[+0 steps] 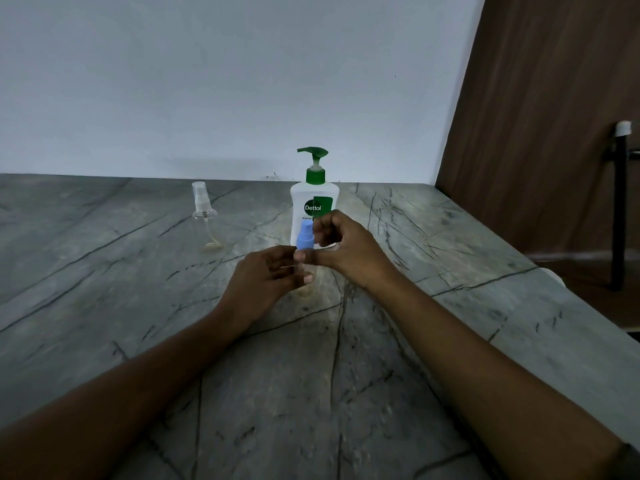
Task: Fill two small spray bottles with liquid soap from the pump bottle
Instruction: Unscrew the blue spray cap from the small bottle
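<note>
Small clear spray bottle w/ blue cap point(304, 239) sits mid-tabletop point(138, 271), left hand point(266, 275) grip clamped round its body, right hand point(341, 242) pinching cap. Second clear spray bottle point(204, 216) stands left; white green-pump soap bottle point(313, 195) behind.

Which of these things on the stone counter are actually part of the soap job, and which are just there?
Part of the job:
pump bottle
blue-capped spray bottle, held by both hands
clear spray bottle, standing apart to the left

Just there:
black post with a white cap
wooden panel
</note>
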`<state>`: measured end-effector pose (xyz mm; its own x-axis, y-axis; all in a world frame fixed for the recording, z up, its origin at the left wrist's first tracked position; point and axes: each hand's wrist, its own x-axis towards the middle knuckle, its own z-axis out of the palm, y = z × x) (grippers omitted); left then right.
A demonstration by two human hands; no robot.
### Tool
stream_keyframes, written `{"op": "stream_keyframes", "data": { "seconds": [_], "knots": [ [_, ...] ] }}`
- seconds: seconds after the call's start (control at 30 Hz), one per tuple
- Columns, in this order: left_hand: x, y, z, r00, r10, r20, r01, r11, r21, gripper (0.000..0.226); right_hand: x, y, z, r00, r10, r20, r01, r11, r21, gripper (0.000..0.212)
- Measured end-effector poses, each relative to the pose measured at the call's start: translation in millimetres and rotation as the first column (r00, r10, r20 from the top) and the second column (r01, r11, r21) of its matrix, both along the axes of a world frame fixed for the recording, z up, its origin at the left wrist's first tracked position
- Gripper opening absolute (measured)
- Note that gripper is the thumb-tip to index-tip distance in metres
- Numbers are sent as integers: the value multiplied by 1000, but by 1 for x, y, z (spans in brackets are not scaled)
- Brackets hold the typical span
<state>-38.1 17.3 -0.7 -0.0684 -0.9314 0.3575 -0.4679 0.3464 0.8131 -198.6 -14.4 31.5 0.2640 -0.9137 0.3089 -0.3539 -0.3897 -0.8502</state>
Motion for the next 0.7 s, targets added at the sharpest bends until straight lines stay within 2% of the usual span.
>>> {"op": "stream_keyframes", "data": {
  "seconds": [0.07, 0.17, 0.3, 0.43, 0.7],
  "knots": [
    [0, -2, 0, 1000, 5, 5, -5, 1000, 8, 34, 6, 2, -2, 997, -71, 11, 72, 994, -82, 36],
    [1, -3, -2, 1000, 2, -22, -1, 1000, 26, 37, 8, 2, -3, 996, -84, -5, 82, 985, -150, 31],
    [3, -4, -4, 994, -27, -109, 34, 997, 64, 38, 5, 0, 3, 996, -60, 63, 67, 992, -111, 31],
    [4, -4, -5, 982, -71, -177, 85, 994, 73, 50, 2, -2, 7, 984, -59, 166, 78, 990, -115, 27],
    [3, -5, -7, 974, -66, -218, 88, 991, 95, 44, -1, 2, 13, 960, -15, 278, 50, 991, -121, 19]
  ]
}}
